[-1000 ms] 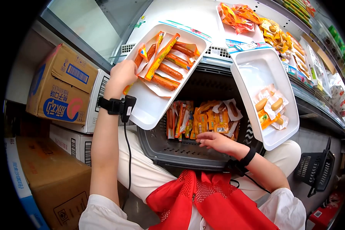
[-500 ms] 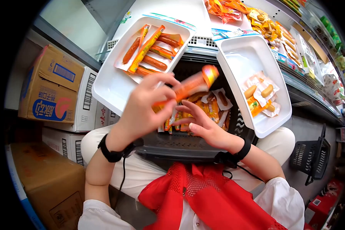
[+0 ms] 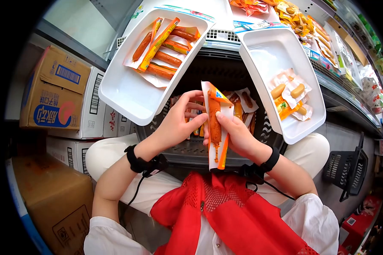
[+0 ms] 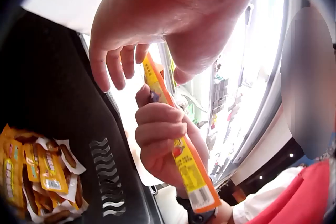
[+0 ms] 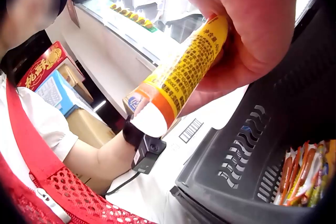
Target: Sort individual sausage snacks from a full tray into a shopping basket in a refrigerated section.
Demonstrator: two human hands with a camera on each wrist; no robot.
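My right hand (image 3: 241,137) grips a packaged sausage (image 3: 215,123), thumb across its front. The sausage is red-brown with a clear front, and stands nearly upright over the dark basket (image 3: 181,148); its yellow, printed back (image 4: 190,174) faces the left wrist view. Beside its upper left edge is my left hand (image 3: 174,125), fingers loosely bent and thumb spread apart from them, fingertips right at the wrapper. Inside the basket lie orange sausage packets (image 4: 50,169) and long thin ones (image 5: 302,174), partly hidden by the hands in the head view.
A white tray (image 3: 117,91) with several packaged sausages leans at the basket's left; another white tray (image 3: 270,51) with paler ones leans at its right. Cardboard boxes (image 3: 59,85) are stacked at left. Behind runs a display shelf (image 3: 319,59); a second black basket (image 3: 344,172) stands at right.
The left hand took a packaged sausage from the left tray and brought it over the basket. The right hand rose from the basket and now grips it; the sausage has turned upright.
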